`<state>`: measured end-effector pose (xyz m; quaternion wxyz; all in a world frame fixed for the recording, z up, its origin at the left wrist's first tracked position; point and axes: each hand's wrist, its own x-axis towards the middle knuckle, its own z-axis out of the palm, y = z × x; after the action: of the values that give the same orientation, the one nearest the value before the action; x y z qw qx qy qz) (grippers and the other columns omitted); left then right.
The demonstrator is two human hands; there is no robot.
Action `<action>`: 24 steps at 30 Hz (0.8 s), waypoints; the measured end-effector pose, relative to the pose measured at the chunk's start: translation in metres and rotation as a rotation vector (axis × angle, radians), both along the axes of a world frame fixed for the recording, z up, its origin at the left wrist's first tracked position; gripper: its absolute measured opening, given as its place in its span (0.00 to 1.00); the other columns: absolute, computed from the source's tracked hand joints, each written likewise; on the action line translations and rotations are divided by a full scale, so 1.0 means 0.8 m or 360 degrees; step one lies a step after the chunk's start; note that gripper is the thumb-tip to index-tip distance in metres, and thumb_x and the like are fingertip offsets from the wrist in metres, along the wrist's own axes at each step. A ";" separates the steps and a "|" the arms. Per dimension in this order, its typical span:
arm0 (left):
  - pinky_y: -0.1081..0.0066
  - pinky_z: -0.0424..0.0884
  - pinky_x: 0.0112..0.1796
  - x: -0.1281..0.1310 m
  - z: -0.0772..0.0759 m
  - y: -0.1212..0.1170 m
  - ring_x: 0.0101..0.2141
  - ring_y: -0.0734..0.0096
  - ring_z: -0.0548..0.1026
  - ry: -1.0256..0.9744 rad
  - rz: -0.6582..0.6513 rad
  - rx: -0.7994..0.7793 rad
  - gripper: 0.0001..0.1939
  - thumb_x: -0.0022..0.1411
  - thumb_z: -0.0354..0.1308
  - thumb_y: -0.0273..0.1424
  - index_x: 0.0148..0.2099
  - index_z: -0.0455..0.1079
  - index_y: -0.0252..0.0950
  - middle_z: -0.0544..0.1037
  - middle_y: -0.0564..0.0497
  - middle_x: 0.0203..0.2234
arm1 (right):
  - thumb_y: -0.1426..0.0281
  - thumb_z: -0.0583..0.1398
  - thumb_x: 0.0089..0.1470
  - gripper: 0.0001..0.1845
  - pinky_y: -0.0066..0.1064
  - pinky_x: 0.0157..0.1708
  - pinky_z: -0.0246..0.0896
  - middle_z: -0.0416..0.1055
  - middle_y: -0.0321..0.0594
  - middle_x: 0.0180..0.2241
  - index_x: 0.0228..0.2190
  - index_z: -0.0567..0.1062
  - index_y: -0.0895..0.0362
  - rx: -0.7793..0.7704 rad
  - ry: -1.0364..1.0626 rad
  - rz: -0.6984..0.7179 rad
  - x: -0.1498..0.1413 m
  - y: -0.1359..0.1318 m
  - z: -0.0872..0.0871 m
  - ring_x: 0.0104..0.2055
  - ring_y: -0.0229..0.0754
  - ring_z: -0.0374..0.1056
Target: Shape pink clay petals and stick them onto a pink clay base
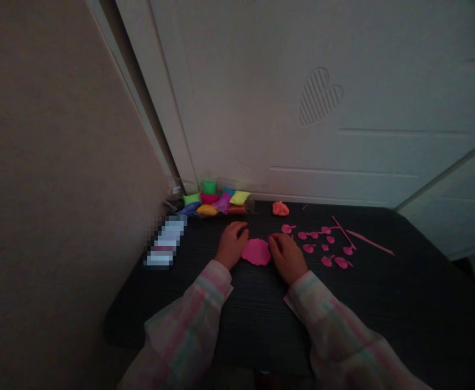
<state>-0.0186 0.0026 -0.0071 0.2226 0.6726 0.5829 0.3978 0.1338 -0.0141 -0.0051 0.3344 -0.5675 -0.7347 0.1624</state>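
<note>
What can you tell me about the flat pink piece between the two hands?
The flat pink piece is a thin, roughly round sheet, plain bright pink with a slightly uneven edge; it looks like soft modelling clay. It lies flat on the dark table, between the left hand and the right hand. Both hands are at its side edges, but exact contact is hard to tell.

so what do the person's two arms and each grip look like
The left sleeve and right sleeve match: long, loose and pale, with soft, blurry bands of pink and bluish green. The cuffs reach the wrists and look loose at the edge. The left grip and right grip are bare hands without gloves. Dim light hides finer detail.
</note>
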 end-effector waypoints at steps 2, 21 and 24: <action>0.67 0.59 0.40 -0.001 0.001 -0.001 0.37 0.68 0.65 0.0268 -0.0087 0.0013 0.11 0.49 0.48 0.32 0.34 0.68 0.33 0.70 0.48 0.32 | 0.65 0.46 0.49 0.15 0.31 0.34 0.55 0.65 0.43 0.31 0.32 0.67 0.59 -0.0054 -0.0159 0.0038 -0.002 0.000 -0.002 0.34 0.40 0.61; 0.77 0.56 0.22 0.007 0.008 -0.004 0.21 0.79 0.61 -0.0388 -0.0237 -0.0380 0.14 0.51 0.45 0.37 0.23 0.63 0.32 0.63 0.56 0.17 | 0.61 0.48 0.46 0.15 0.25 0.22 0.51 0.64 0.35 0.19 0.21 0.66 0.58 -0.0221 0.0265 0.0065 0.000 0.000 0.003 0.22 0.34 0.59; 0.78 0.58 0.24 0.007 0.010 -0.005 0.23 0.78 0.62 -0.0451 -0.0300 -0.0406 0.14 0.51 0.45 0.38 0.26 0.63 0.32 0.65 0.55 0.19 | 0.62 0.46 0.48 0.16 0.25 0.23 0.50 0.64 0.35 0.19 0.20 0.65 0.57 -0.0166 0.0186 0.0077 0.001 0.000 0.006 0.23 0.35 0.59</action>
<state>-0.0128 -0.0015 0.0009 0.4218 0.6279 0.5259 0.3889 0.1349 -0.0143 -0.0004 0.3427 -0.5559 -0.7179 0.2412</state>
